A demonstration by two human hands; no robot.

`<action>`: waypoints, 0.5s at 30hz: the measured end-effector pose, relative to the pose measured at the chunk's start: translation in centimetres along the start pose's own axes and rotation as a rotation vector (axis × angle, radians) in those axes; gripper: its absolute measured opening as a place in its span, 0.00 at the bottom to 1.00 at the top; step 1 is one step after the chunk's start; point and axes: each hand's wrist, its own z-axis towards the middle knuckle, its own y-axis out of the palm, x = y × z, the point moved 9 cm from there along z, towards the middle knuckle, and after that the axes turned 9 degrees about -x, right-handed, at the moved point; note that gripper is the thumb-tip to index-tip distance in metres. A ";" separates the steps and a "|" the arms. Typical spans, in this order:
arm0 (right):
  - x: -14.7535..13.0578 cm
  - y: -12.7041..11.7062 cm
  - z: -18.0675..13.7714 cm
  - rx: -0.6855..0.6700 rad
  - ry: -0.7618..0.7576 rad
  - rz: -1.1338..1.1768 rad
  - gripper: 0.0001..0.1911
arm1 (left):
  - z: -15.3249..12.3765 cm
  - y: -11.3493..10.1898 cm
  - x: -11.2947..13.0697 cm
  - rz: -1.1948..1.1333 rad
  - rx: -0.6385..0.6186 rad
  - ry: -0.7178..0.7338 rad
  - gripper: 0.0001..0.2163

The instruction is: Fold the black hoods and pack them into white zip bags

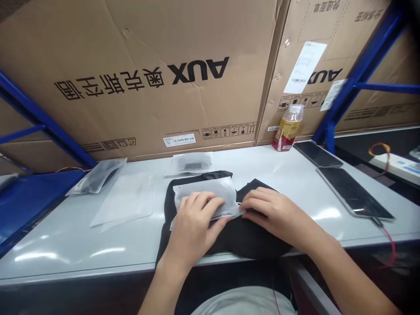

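Hands close, apart; I can't tell if they're gripping: left hand (pixel 193 229) on plastic bag (pixel 203 192), right hand (pixel 274 214) at its edge, black cloth (pixel 249 240) beneath, near the table (pixel 75 273) edge.

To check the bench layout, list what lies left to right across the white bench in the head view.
grey plastic pouch, clear plastic sheet, left hand, right hand, dark glass panel

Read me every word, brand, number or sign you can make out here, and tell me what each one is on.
"AUX" on the large cardboard carton, upside down
"奥克斯空调" on the same carton, upside down
"AUX" on the right-hand carton, upside down
White label on the large carton: too small to read
White sheet on the right-hand carton: too small to read
Bottle label: too blurred to read
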 end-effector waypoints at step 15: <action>-4.5 -2.8 -0.1 0.348 -0.165 -0.067 0.04 | 0.3 -2.0 0.3 -0.039 0.171 0.007 0.09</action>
